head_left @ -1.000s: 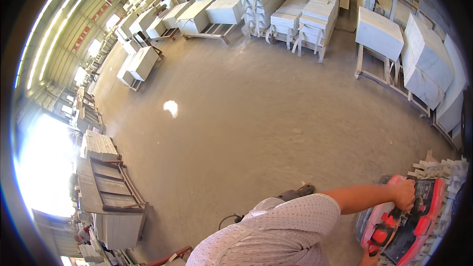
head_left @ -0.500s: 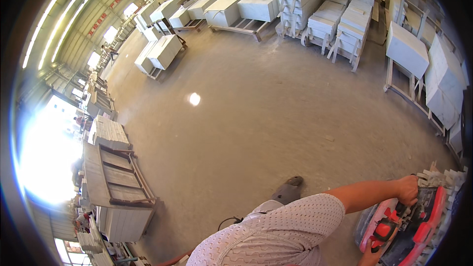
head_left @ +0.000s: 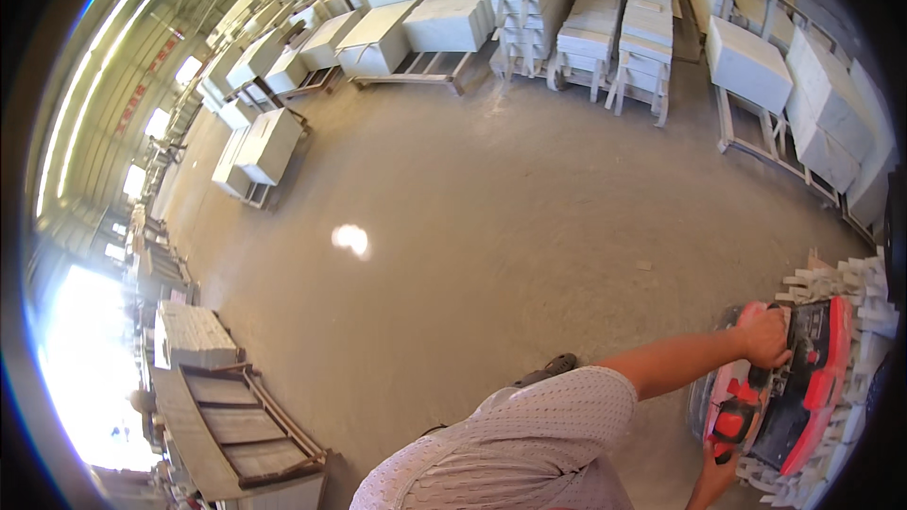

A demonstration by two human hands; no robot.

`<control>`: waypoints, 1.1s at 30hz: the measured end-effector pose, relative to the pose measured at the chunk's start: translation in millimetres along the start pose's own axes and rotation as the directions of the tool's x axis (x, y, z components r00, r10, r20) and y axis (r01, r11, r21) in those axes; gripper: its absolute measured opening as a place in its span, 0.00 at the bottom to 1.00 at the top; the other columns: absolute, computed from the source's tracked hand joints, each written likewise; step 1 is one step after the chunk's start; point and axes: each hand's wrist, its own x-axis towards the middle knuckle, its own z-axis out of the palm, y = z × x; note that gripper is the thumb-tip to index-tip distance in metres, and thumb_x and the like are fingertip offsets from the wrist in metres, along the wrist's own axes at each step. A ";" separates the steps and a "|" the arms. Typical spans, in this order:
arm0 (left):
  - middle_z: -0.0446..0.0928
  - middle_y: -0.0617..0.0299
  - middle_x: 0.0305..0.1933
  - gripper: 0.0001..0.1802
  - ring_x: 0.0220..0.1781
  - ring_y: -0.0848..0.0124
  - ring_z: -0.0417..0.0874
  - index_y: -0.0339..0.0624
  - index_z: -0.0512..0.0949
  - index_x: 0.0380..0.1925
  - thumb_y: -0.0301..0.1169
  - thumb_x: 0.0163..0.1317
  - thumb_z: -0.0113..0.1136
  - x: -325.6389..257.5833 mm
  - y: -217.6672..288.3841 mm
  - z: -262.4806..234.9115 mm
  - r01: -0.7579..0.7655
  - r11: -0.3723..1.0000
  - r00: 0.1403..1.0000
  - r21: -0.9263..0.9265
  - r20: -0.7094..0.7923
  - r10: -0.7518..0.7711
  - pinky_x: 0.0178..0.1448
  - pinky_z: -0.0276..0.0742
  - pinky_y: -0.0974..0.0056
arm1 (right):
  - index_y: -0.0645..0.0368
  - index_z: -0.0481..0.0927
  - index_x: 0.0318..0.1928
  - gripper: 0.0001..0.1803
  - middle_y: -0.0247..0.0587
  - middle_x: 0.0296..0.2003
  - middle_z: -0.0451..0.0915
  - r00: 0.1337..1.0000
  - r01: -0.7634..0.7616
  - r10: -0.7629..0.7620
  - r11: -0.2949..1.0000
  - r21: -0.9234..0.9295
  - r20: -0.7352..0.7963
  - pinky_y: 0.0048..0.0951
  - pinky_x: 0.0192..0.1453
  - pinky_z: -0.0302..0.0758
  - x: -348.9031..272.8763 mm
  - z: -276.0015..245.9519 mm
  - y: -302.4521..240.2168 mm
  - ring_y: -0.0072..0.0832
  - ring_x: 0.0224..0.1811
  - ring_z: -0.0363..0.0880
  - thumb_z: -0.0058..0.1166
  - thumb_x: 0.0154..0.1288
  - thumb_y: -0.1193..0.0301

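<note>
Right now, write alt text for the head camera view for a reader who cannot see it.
Both of a person's bare hands grip a red and black power tool resting on pale stone pieces at the lower right: the left hand on its top, the right hand at its near end. Behind stretches a dusty concrete floor ringed with stacked white slabs on racks.

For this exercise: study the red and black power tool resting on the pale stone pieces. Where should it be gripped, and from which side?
Probably with two hands from above: the red and black power tool lies flat on the pale stone pieces, its grips facing up. The left hand clasps the front knob; the right hand reaches the rear red handle, nearest the body. Whether it closes on it cannot be told.
</note>
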 end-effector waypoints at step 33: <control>0.76 0.46 0.19 0.27 0.27 0.46 0.75 0.33 0.76 0.16 0.37 0.75 0.49 -38.7 -182.5 -338.9 -0.055 0.998 0.968 0.040 0.248 0.044 0.39 0.69 0.45 | 0.60 0.81 0.36 0.34 0.48 0.25 0.83 0.988 0.060 -0.060 0.998 0.007 0.144 0.48 0.37 0.78 -53.1 120.3 -300.1 0.47 0.31 0.85 0.69 0.46 0.39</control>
